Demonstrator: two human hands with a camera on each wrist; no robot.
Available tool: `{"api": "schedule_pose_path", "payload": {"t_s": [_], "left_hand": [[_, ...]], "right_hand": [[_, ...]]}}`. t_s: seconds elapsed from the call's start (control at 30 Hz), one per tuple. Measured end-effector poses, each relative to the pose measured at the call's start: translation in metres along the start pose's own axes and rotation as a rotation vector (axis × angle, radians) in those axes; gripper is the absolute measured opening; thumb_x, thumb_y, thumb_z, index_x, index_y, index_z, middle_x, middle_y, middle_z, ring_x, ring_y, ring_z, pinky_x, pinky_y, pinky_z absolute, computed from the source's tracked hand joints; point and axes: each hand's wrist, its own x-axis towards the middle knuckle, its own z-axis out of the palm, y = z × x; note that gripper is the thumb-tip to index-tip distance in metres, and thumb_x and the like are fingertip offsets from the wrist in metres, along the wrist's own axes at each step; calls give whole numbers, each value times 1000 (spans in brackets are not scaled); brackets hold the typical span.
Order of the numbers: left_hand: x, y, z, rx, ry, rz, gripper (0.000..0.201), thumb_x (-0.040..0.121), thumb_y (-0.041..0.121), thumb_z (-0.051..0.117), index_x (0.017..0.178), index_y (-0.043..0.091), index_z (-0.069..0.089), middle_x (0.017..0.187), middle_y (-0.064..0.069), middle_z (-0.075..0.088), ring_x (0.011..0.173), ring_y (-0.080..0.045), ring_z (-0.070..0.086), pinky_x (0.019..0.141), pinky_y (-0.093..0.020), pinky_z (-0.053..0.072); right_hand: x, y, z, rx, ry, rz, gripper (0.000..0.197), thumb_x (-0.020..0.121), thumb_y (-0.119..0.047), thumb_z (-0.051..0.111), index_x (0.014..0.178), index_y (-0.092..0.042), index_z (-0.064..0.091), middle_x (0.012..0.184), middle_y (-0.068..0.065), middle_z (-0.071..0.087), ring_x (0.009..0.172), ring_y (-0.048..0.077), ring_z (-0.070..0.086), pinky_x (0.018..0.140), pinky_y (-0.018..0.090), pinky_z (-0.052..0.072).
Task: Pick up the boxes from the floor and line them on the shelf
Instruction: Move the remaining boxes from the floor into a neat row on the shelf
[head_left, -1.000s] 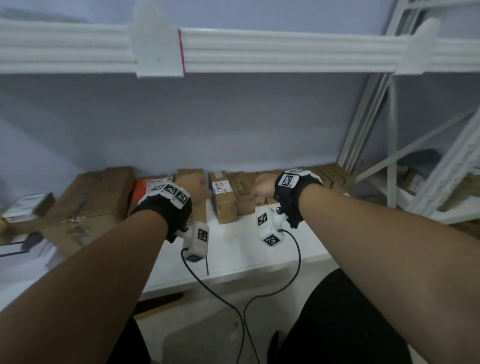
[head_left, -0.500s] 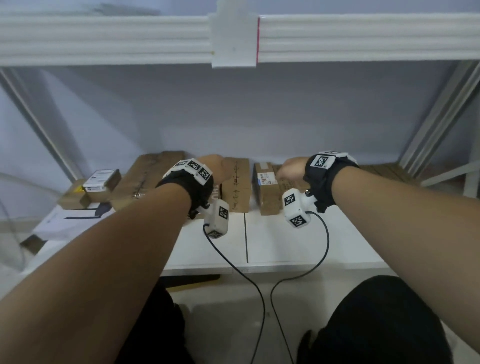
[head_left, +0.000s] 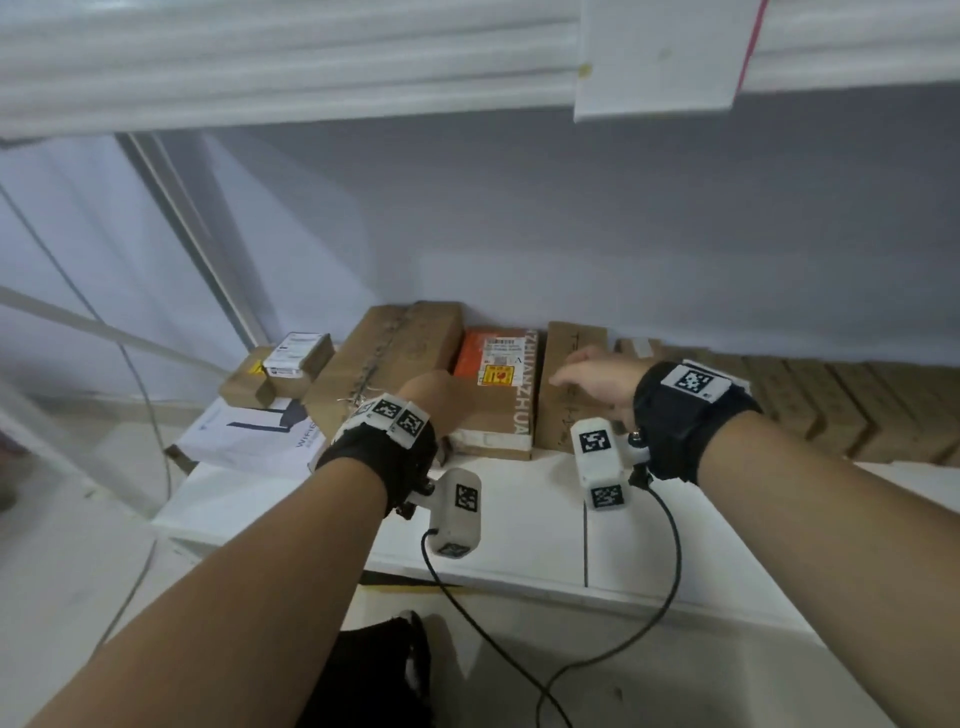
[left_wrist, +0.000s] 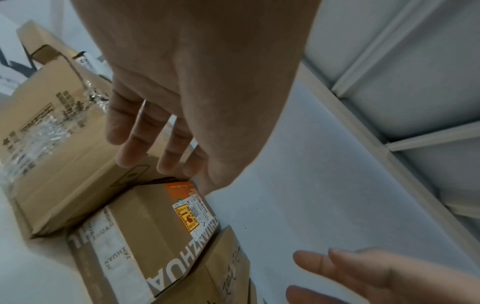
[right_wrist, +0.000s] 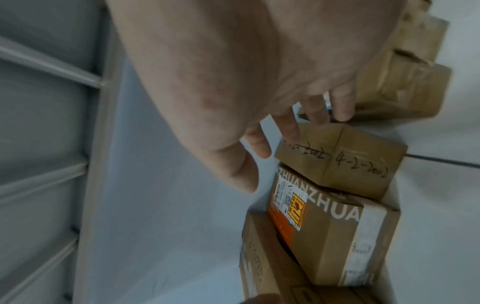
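Cardboard boxes stand in a row on the white shelf (head_left: 519, 525). My left hand (head_left: 428, 387) hangs with relaxed straight fingers (left_wrist: 135, 156) over the seam between a large taped brown box (left_wrist: 59, 154) and an orange-topped box printed ZHUANZHUAN (head_left: 493, 384). It holds nothing. My right hand (head_left: 587, 374) is spread over a narrow brown box with handwriting (right_wrist: 342, 158). Its fingertips (right_wrist: 315, 121) reach that box's far top edge. Whether they touch it is unclear.
More brown boxes (head_left: 810, 395) fill the shelf to the right. At the left end sit two small boxes (head_left: 280, 369) and a flat white carton (head_left: 254, 436). The upper shelf beam (head_left: 311, 67) runs overhead. Cables (head_left: 670, 545) hang off the front edge.
Both hands have moved left along the row, from the small labelled boxes to the orange-topped box and its neighbours. The view has swung left and closer.
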Motion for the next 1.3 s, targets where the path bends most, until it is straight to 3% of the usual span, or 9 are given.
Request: {"api": "schedule_pose_path", "payload": {"t_s": [0.17, 0.33, 0.5, 0.6, 0.67, 0.77, 0.97, 1.1, 1.3], "left_hand": [[13, -9, 23, -203, -59, -74, 29, 91, 30, 58, 76, 5, 58, 73, -10, 59, 66, -25, 57, 62, -35, 46], [32, -2, 42, -366, -62, -248, 65, 85, 34, 62, 140, 6, 39, 139, -21, 44, 122, -40, 51, 104, -48, 44], [49, -4, 67, -451, -74, -290, 75, 86, 33, 64, 148, 17, 24, 148, -13, 26, 131, -40, 40, 109, -48, 31], [54, -6, 82, -467, -69, -239, 68, 86, 31, 60, 144, 20, 27, 153, -9, 14, 126, -40, 44, 107, -49, 36], [58, -2, 87, -419, -24, -172, 62, 86, 32, 58, 140, 21, 29, 155, -6, 9, 123, -40, 46, 105, -49, 40], [62, 15, 85, -419, -27, -95, 55, 88, 30, 55, 137, 15, 33, 152, -9, 15, 123, -38, 45, 106, -45, 40], [69, 29, 88, -370, -105, -63, 56, 81, 39, 47, 131, 13, 45, 144, -10, 31, 122, -36, 43, 88, -34, 34], [81, 17, 86, -455, -78, -108, 49, 81, 39, 50, 120, 11, 63, 133, -16, 51, 111, -37, 53, 96, -44, 47], [77, 5, 74, -620, -151, -59, 37, 84, 39, 52, 101, 9, 68, 102, -6, 71, 86, -21, 66, 85, -36, 53]], "right_hand": [[42, 33, 15, 198, 11, 157, 44, 96, -27, 53, 135, -6, 52, 138, 12, 52, 127, 33, 50, 107, 44, 43], [81, 68, 15, 333, 52, 294, 35, 86, -27, 63, 114, -6, 61, 112, 14, 65, 101, 35, 66, 88, 47, 56], [97, 71, 23, 300, 38, 355, 34, 89, -24, 60, 115, -2, 61, 103, 16, 68, 84, 30, 69, 60, 30, 55], [120, 79, 33, 333, 56, 374, 43, 82, -27, 68, 117, -5, 59, 106, 17, 68, 88, 34, 69, 69, 39, 59], [150, 96, 42, 356, 90, 367, 85, 51, -41, 88, 124, -12, 56, 110, 12, 69, 92, 33, 69, 77, 47, 59], [145, 73, 51, 200, 227, 342, 117, 41, -58, 86, 142, -28, 34, 139, 5, 47, 119, 32, 55, 83, 33, 50], [140, 28, 61, -100, 209, 308, 140, 41, -81, 74, 153, -26, 10, 156, 13, 20, 138, 38, 34, 109, 49, 39], [171, 55, 69, -97, 142, 352, 145, 24, -73, 79, 148, -35, 15, 149, 13, 37, 124, 41, 47, 94, 56, 49], [138, 56, 26, 255, 256, 361, 115, 41, -56, 75, 144, -27, 32, 133, 9, 54, 106, 36, 60, 81, 51, 53]]}}
